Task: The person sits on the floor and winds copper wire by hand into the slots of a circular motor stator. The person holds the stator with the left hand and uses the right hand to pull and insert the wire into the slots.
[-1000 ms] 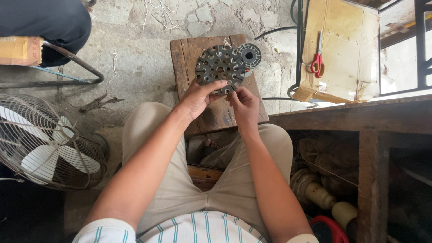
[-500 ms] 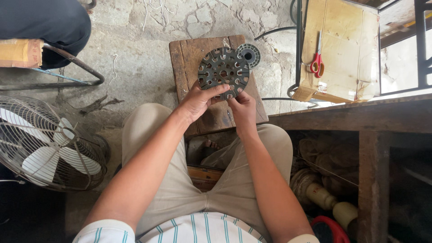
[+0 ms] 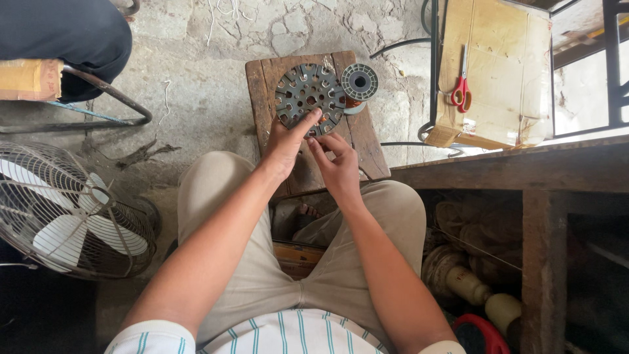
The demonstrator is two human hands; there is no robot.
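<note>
A round, slotted metal disc [image 3: 309, 98] lies flat on a small wooden board [image 3: 262, 92] in the upper middle of the frame, on the ground between the seated person's knees. Lying flat, the disc shows its ring of slots face-up, so both hands can work it from its lower rim.

The left hand [image 3: 286, 141] rests against the disc's lower edge, its index finger stretched across the metal and pressing down, the other fingers loosely curled; it steadies the disc rather than grips it. The right hand [image 3: 337, 164] sits just below the rim, thumb and forefinger drawn close together as if pinching something fine; whether a wire lies between them is too small to tell.

A grey spool [image 3: 359, 81] touches the disc's upper right edge, near enough to feed from.

The board is narrow, with little bare wood either side of the disc. To the right, a wooden bench [image 3: 511, 167] and a cardboard box [image 3: 504, 59] with red scissors [image 3: 461, 92] on it close off that side. At lower left a floor fan [image 3: 65, 210] stands near the left knee. Bare concrete floor [image 3: 196, 85] lies between board and fan.
</note>
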